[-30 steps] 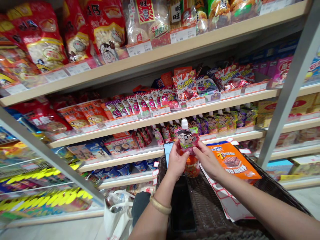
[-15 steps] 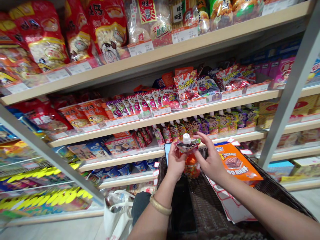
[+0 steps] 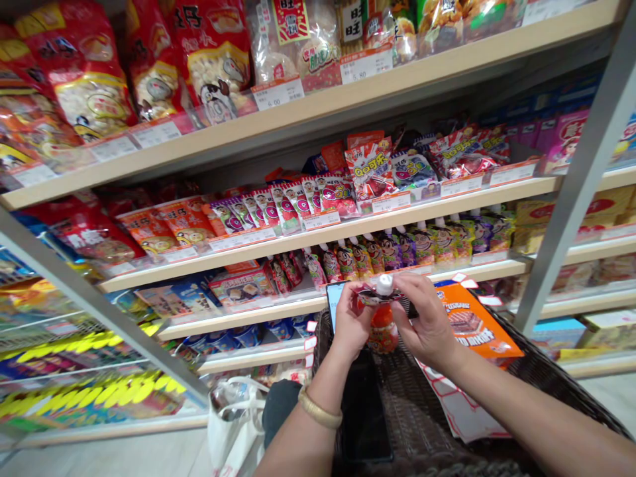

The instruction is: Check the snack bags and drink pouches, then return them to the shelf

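Observation:
A spouted jelly pouch [image 3: 384, 285] with a white cap is held above a dark wicker basket [image 3: 412, 404], its top tilted towards me. My left hand [image 3: 350, 324] is closed on the pouch's left side. My right hand [image 3: 430, 318] closes on its right side beside the cap, thumb and fingers drawn in. Most of the pouch's body is hidden from above. Just below it, in the basket, stands an orange package [image 3: 383, 328], partly covered by my hands. On the basket's left side lie a black phone [image 3: 366, 414] and a device with a lit screen [image 3: 334, 301].
An orange wafer bag [image 3: 479, 321] and a white, red-edged sheet [image 3: 462, 411] lie at the basket's right. Ahead, the shelf row of spouted pouches [image 3: 390, 248] sits below bagged candies [image 3: 293, 202]. A metal post [image 3: 571, 172] rises at right. A white bag [image 3: 233, 424] is at lower left.
My right hand's fingers have closed in from spread to gripping the pouch by its cap. The pouch has shifted slightly right and tilted more towards me.

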Demonstrator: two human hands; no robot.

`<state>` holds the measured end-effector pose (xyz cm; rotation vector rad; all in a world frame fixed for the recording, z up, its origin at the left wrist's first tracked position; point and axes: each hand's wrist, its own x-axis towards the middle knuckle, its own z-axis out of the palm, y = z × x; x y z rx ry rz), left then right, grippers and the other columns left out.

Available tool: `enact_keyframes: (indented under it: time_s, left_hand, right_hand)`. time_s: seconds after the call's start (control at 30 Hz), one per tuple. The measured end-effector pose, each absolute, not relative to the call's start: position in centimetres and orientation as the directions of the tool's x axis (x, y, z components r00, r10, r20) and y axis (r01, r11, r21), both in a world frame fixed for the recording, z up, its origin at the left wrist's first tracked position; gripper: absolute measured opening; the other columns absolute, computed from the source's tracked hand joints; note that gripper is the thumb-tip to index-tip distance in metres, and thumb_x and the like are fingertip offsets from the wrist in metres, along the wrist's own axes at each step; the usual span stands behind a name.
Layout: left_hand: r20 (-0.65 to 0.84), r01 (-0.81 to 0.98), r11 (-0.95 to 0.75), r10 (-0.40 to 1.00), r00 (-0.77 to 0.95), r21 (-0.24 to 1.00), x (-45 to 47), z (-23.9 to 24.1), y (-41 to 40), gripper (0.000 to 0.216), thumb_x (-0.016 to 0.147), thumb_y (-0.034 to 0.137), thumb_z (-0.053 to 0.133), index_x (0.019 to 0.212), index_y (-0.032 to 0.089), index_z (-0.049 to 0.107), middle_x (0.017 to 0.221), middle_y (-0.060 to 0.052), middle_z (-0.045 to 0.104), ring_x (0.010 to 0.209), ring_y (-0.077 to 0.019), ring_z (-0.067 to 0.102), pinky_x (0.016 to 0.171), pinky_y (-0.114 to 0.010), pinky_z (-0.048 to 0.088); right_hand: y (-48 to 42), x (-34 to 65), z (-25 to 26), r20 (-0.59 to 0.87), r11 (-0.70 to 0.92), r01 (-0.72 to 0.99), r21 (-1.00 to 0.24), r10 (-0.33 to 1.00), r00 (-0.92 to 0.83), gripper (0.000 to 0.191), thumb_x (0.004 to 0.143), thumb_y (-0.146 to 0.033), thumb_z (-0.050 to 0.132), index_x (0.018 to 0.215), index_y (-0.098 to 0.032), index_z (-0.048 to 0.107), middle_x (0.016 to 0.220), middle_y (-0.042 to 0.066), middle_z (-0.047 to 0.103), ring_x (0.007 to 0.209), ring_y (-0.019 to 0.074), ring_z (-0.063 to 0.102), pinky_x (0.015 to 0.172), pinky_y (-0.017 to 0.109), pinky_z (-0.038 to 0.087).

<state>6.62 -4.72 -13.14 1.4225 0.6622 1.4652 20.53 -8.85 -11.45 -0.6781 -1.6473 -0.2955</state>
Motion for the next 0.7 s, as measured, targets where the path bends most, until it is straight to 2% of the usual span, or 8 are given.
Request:
enact_keyframes:
  time_s: [0.47,0.7]
  left_hand:
    - [0.436,-0.216,-0.406,0.892,0.115,0.888,6.56,-12.98,-4.85,0.035,0.073,0.038,0.077,0.091,0.021,0.053,0.096,-0.003,0.063,0.091,-0.0171,0.061,0.084,-0.029,0.048]
    - [0.418,-0.232,-0.383,0.9,0.125,0.894,6.64,-12.55,-5.22,0.036,0.072,0.037,0.078,0.09,0.021,0.051,0.094,-0.002,0.063,0.089,-0.0166,0.061,0.085,-0.03,0.048]
  right_hand:
    - [-9.46,20.3,-11.17,0.953,0.801,0.561,-0.208,0.296,-0.069,0.066,0.084,-0.006,0.051,0.139,-0.041,0.04,0.109,0.004,0.057,0.099,0.0241,0.058,0.084,0.045,0.05]
    - [-9.39,20.26,-11.38,0.949,0.801,0.553,-0.23,0.31,-0.053,0.068,0.086,-0.005,0.05,0.143,-0.038,0.036,0.11,0.006,0.056,0.099,0.024,0.057,0.084,0.044,0.05]
